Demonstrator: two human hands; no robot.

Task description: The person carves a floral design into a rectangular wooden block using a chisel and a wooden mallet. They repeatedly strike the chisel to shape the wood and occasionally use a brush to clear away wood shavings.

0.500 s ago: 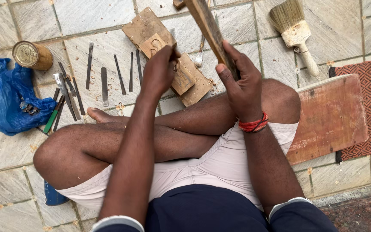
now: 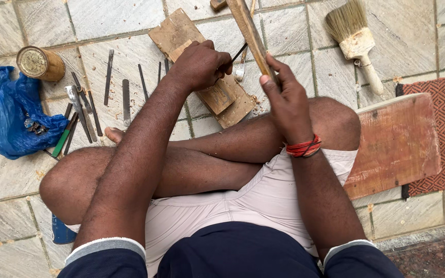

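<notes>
I sit cross-legged on a stone-tiled floor. My left hand (image 2: 199, 64) is closed on a thin dark metal chisel (image 2: 237, 53) whose tip points up and right toward a long wooden mallet (image 2: 248, 31). My right hand (image 2: 284, 98), with a red thread band at the wrist, grips the mallet low on its handle and holds it slanting up to the top edge. Under my left hand lies a flat wooden workpiece (image 2: 181, 33) with a smaller block (image 2: 222, 98) and pale shavings beside it.
Several metal chisels (image 2: 108, 69) lie in a row on the tiles at left, next to a round tin (image 2: 39, 63) and a blue plastic bag (image 2: 6, 113). A bristle brush (image 2: 356, 41) lies at top right. A reddish board (image 2: 397, 144) rests on a patterned mat (image 2: 444, 128).
My left hand has shifted slightly left and back from the mallet, and the thin chisel now shows between the hands. My right hand still holds the mallet.
</notes>
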